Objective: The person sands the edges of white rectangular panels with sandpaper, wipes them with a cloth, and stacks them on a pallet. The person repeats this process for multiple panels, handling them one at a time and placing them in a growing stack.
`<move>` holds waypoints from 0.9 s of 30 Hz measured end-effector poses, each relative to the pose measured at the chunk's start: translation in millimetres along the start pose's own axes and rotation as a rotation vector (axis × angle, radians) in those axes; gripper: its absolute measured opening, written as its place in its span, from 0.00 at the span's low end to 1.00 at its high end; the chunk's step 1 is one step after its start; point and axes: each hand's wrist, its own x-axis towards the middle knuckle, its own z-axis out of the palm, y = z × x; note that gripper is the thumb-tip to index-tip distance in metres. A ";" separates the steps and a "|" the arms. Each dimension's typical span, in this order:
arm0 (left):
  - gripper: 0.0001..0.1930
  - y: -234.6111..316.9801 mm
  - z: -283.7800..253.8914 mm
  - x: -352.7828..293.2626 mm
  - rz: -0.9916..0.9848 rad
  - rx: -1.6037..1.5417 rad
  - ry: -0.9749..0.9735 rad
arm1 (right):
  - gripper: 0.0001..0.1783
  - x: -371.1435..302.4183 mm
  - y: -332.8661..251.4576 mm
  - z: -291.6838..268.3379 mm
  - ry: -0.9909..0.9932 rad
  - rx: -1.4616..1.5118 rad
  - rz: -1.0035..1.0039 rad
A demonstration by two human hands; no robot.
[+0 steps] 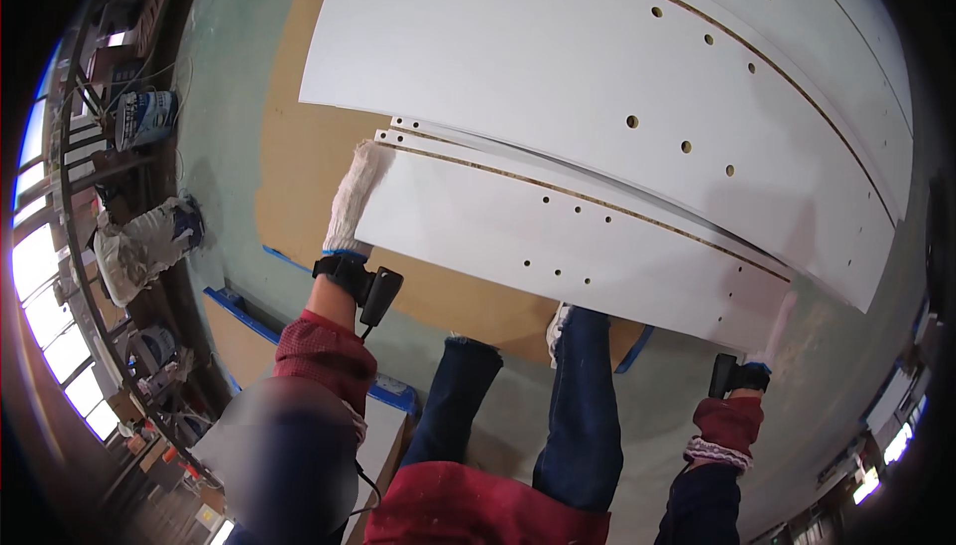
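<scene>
At centre, long white drilled flat panel [568, 246], long axis running 10 to 4 o'clock; gloved left hand [356, 197] and right hand [777, 331] grip its ends.

Workshop: drilled white panels [617, 117], paint bucket [144, 117].

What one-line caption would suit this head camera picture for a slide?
Two gloved hands, left hand and right hand, grip the ends of a white drilled panel above a cardboard sheet.

White knit gloves are worn on the left hand [357, 199] and right hand [777, 331], with black wrist devices, red sleeves and blue jeans.
</scene>
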 end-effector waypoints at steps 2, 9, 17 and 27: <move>0.29 -1.5 -1.9 0.0 0.000 0.095 0.033 | 0.40 2.1 -3.4 4.0 0.039 -0.138 -0.059; 0.33 21.4 -0.8 21.2 0.138 0.284 -0.158 | 0.36 32.0 -54.3 -44.2 0.016 -0.128 -0.140; 0.16 35.2 18.5 36.3 0.350 1.281 0.156 | 0.45 -63.0 -12.9 -77.0 -0.014 -0.065 0.125; 0.51 106.4 -93.9 1.7 -0.169 0.297 0.066 | 0.39 -77.7 71.6 50.8 -0.364 0.864 0.207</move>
